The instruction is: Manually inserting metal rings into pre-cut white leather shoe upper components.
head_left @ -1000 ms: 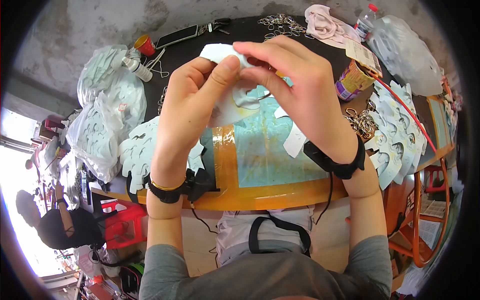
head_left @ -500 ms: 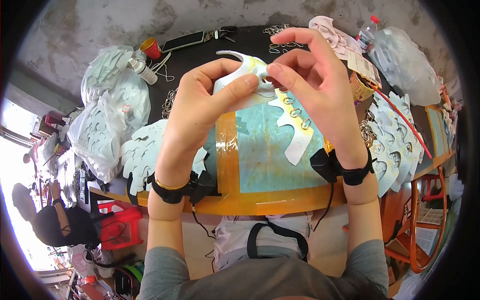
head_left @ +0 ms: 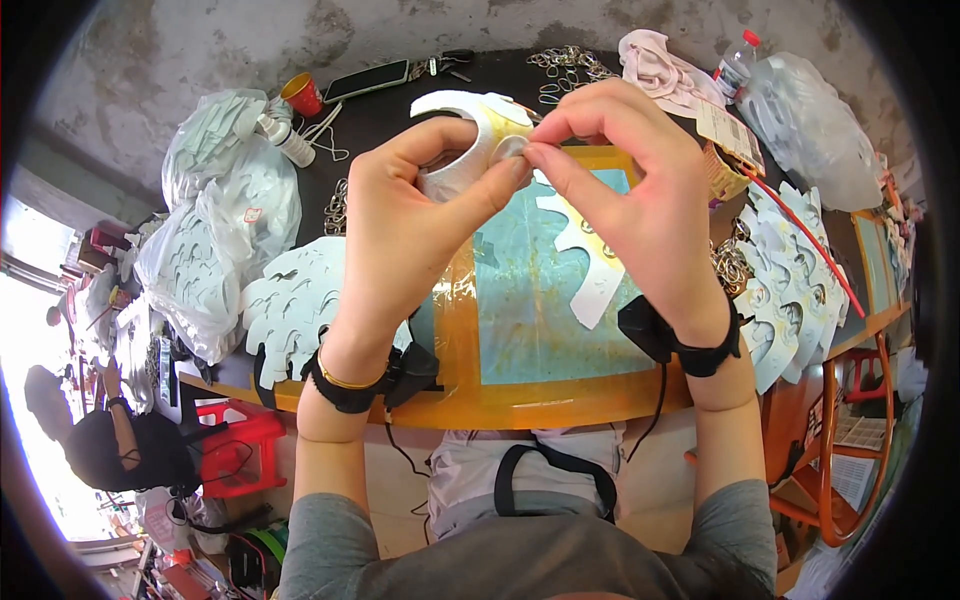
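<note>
My left hand [head_left: 400, 200] grips a curved white cut-out piece [head_left: 462, 104] with yellowish stains, thumb in front and fingers behind. It is held up above the table and bent, with a rounded pale flap at my left thumb tip. Thumb and forefinger of my right hand [head_left: 640, 175] are pinched together at the piece's right edge beside that flap; the fingertips hide what lies between them. Below, a second notched white piece [head_left: 598, 290] lies on the blue-green mat [head_left: 520, 340], with oval metal rings [head_left: 608, 252] on it, partly covered by my right hand.
White cut-outs are stacked at left [head_left: 290, 300] and right [head_left: 785, 310]. Plastic bags [head_left: 225, 220], a small white bottle [head_left: 288, 142], a red cup [head_left: 301, 95] and a phone [head_left: 368, 82] stand around. Loose rings [head_left: 565, 70] lie at the back. A person [head_left: 125, 440] is at far left.
The held piece has turned and its flap now lies against my left thumb. My right hand's raised fingers have curled in, and its thumb and forefinger have closed at the piece's edge.
</note>
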{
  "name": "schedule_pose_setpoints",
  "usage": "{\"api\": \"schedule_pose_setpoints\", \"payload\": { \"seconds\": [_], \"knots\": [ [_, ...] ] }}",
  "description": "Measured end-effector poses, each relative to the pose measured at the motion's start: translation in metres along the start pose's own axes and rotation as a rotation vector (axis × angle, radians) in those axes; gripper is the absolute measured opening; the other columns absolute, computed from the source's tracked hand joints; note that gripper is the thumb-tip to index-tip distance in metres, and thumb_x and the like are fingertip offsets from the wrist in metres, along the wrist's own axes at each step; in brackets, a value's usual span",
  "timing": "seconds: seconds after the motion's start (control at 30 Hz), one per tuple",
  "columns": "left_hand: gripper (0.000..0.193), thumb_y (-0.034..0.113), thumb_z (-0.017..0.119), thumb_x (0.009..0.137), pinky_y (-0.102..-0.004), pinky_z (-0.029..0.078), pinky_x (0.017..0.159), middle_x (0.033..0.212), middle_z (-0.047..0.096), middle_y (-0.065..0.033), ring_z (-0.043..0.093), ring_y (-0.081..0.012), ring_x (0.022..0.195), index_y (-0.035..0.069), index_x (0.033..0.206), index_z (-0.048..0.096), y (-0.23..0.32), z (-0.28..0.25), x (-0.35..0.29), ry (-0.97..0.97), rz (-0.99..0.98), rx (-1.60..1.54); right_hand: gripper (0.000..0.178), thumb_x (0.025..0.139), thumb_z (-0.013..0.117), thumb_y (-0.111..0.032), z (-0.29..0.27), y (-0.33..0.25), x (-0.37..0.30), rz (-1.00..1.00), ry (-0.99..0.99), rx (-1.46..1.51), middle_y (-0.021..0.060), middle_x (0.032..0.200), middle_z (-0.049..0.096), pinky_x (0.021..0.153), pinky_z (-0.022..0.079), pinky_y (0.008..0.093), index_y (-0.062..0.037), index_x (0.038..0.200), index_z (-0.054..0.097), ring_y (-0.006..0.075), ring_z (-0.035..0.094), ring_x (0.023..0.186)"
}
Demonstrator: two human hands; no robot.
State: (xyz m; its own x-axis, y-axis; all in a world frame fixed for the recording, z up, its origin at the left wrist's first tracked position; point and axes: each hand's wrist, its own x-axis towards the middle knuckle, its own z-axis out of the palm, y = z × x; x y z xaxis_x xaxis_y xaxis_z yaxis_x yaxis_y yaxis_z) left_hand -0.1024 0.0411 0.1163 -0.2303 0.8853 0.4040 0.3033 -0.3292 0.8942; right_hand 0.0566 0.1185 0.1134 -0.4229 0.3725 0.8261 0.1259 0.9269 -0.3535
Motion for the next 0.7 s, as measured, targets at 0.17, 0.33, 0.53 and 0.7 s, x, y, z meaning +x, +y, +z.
{"api": "schedule_pose_setpoints", "payload": {
  "seconds": [0.17, 0.33, 0.53, 0.7],
  "knots": [
    [0.017, 0.009, 0.072, 0.077, -0.0174, 0.042, 0.059, 0.074, 0.062, 0.0012, 0.052, -0.0014, 0.067, -0.003, 0.086, 0.064, -0.002, 0.004, -0.003, 0.062, 0.082, 0.1, 0.013, 0.076, 0.067, -0.004, 0.004, 0.005, 0.002, 0.347, -0.148, 0.433, 0.0108, 0.083, 0.056, 0.069, 0.045, 0.0308, 0.0011, 0.085, 0.059, 0.0244, 0.056, 0.076],
    [0.017, 0.012, 0.07, 0.076, -0.0184, 0.042, 0.058, 0.073, 0.061, 0.0015, 0.05, -0.0014, 0.065, -0.003, 0.084, 0.064, -0.001, 0.003, 0.001, -0.031, -0.042, 0.102, 0.008, 0.082, 0.06, -0.002, 0.019, 0.005, -0.004, -0.026, 0.058, 0.043, 0.0111, 0.081, 0.053, 0.068, 0.044, 0.0322, 0.0013, 0.086, 0.054, 0.0256, 0.053, 0.076],
    [0.015, 0.013, 0.067, 0.081, -0.0172, 0.041, 0.056, 0.072, 0.06, 0.0022, 0.051, -0.0011, 0.064, -0.001, 0.081, 0.063, -0.004, 0.007, 0.0, -0.009, -0.068, -0.068, 0.009, 0.082, 0.061, -0.002, 0.015, 0.0, -0.001, 0.318, -0.047, 0.371, 0.0108, 0.081, 0.055, 0.068, 0.045, 0.0305, 0.0012, 0.088, 0.054, 0.0241, 0.056, 0.074],
    [0.014, 0.015, 0.063, 0.085, -0.0172, 0.044, 0.06, 0.074, 0.061, 0.0018, 0.055, -0.0024, 0.068, 0.0, 0.084, 0.062, -0.012, 0.005, 0.002, -0.031, -0.157, -0.287, 0.01, 0.081, 0.062, -0.001, 0.016, 0.001, -0.001, 0.445, -0.047, 0.62, 0.0106, 0.082, 0.058, 0.067, 0.047, 0.0279, 0.0004, 0.09, 0.056, 0.0226, 0.058, 0.072]
  ]
}}
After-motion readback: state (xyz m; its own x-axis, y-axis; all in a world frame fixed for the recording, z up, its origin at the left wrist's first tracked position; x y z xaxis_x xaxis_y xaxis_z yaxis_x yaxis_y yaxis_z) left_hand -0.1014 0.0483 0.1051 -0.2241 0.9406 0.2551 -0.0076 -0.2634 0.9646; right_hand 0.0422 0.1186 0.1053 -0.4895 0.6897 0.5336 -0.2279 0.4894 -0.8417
